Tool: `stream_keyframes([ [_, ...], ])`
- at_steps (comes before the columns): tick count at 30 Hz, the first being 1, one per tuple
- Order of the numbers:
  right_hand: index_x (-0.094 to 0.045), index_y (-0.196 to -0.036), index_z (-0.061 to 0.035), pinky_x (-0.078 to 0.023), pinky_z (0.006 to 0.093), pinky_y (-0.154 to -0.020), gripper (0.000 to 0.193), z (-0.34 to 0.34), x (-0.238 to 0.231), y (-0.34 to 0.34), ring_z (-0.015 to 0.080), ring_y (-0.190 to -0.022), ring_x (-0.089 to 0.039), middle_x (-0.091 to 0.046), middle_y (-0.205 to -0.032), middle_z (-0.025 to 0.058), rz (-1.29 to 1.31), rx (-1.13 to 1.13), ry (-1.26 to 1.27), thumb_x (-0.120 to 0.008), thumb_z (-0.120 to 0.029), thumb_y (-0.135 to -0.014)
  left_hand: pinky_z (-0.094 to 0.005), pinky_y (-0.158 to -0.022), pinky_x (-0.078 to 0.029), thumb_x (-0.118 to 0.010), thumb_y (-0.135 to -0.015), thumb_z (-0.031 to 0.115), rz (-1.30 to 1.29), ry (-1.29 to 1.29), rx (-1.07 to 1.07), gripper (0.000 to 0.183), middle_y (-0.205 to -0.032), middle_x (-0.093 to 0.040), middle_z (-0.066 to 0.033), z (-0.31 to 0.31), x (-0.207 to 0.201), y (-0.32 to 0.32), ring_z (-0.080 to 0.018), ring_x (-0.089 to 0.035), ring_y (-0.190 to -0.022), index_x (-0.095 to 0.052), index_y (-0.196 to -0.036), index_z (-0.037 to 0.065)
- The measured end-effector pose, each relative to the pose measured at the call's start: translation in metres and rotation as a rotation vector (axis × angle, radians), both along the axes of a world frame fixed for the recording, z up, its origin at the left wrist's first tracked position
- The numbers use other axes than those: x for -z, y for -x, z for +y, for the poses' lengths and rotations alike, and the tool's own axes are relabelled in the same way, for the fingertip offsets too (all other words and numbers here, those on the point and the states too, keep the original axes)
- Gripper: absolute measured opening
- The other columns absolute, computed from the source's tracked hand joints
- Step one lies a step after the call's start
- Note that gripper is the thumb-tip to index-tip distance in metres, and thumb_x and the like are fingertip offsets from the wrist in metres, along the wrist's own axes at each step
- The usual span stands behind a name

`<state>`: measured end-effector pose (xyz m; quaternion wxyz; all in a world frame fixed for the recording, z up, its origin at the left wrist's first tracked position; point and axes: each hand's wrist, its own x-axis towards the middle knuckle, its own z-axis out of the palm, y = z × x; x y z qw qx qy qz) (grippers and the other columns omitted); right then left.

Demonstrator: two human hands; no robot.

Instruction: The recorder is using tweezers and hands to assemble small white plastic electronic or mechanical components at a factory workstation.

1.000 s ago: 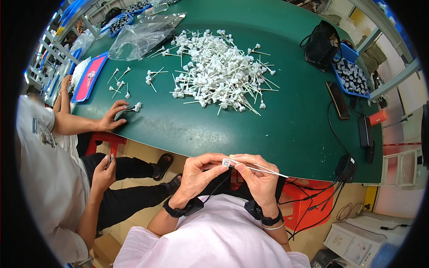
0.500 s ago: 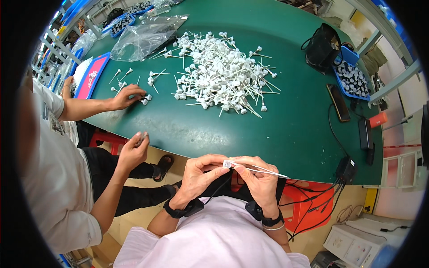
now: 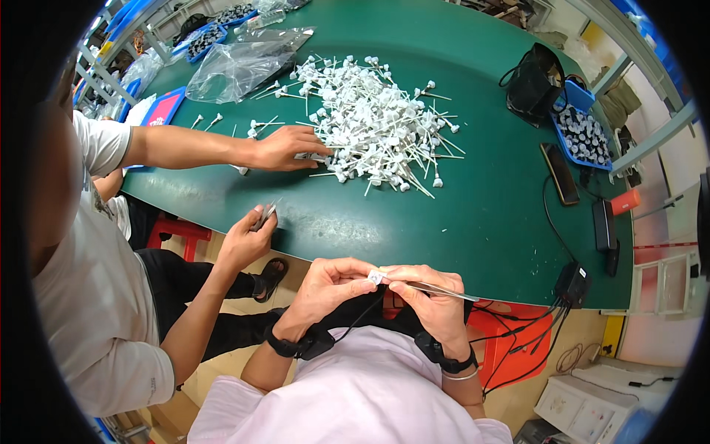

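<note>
Pinching a small white stemmed part between both hands, close to the chest and just off the near edge of the green table. Left hand curled tight, thumb and fingertips closed on the part's white head. Right hand closed too, fingers clamped along the thin stem, which pokes out to the right past the knuckles. Black bands on both wrists, with a dark cable trailing down between them.

Further out on the left, a co-worker in a white shirt: 1 hand stretched flat onto the table, touching the edge of the big heap of white stemmed parts; the other hand held below the table edge, gripping a few thin pieces. Beyond the heap, a clear plastic bag. Off to the right, a black pouch, a blue tray of small parts, and a dark phone lying flat.
</note>
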<state>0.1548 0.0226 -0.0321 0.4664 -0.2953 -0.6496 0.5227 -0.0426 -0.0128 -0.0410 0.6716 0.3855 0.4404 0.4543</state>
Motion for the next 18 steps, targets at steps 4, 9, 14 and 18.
stream_keyframes([
  [4, -0.069, -0.098, -0.0012, -0.057, 0.0261, -0.071, 0.016, 0.0046, -0.0031, -0.0043, 0.0174, -0.080, -0.069, -0.072, -0.097, 0.0103, -0.015, -0.075, -0.029, -0.069, 0.001, -0.082, -0.0239, -0.083, -0.053, -0.067, -0.087, 0.002, -0.040, 0.020, 0.084, 0.023, -0.101, -0.069, -0.0089, 0.0020, -0.0028, 0.0061, -0.0115, -0.065, -0.091, -0.066, -0.109, -0.004],
  [9, -0.069, -0.099, -0.0018, -0.057, 0.0267, -0.071, 0.017, 0.0095, -0.0061, -0.0072, 0.0182, -0.080, -0.070, -0.072, -0.097, 0.0095, -0.059, -0.124, -0.083, -0.069, 0.000, -0.082, -0.0264, -0.078, -0.054, -0.068, -0.086, 0.006, -0.012, 0.044, 0.084, 0.020, -0.094, -0.070, -0.0100, 0.0029, -0.0070, 0.0049, -0.0144, -0.067, -0.084, -0.067, -0.104, -0.004],
  [14, -0.069, -0.099, -0.0017, -0.057, 0.0262, -0.070, 0.017, 0.0107, -0.0037, -0.0096, 0.0180, -0.080, -0.070, -0.072, -0.097, 0.0095, -0.066, -0.140, -0.081, -0.070, -0.001, -0.082, -0.0266, -0.078, -0.054, -0.068, -0.087, 0.007, -0.008, 0.029, 0.090, 0.021, -0.094, -0.070, -0.0099, 0.0031, -0.0061, 0.0069, -0.0147, -0.067, -0.084, -0.068, -0.105, -0.004],
  [18, -0.069, -0.100, -0.0023, -0.056, 0.0263, -0.071, 0.018, 0.0097, -0.0040, -0.0102, 0.0183, -0.080, -0.070, -0.072, -0.097, 0.0092, -0.064, -0.138, -0.064, -0.069, 0.000, -0.082, -0.0270, -0.079, -0.054, -0.068, -0.087, 0.007, 0.020, 0.019, 0.077, 0.022, -0.094, -0.070, -0.0102, 0.0022, -0.0056, 0.0068, -0.0149, -0.067, -0.085, -0.068, -0.106, -0.004],
])
